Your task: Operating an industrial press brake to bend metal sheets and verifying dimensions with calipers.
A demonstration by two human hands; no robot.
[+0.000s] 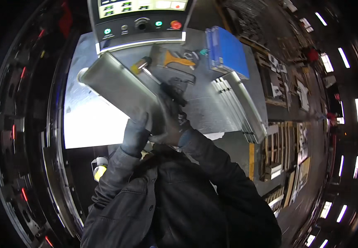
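Note:
A long, shallow sheet-metal tray with folded edges is held tilted over the grey table. Its near end rests between my two gloved hands. My left hand grips the near left edge, thumb up against the metal. Around the near right corner my right hand is closed, its fingers partly blurred. Just beyond the tray's right side lies a mallet with a yellow-tipped head and a dark handle. Several similar metal trays stand stacked on edge at the table's right.
A control panel with a screen, buttons and a red knob stands at the back. Blue binders lie at the back right, near an orange-handled scraper. Dark machinery runs along the left. Wooden pallets sit on the floor at right.

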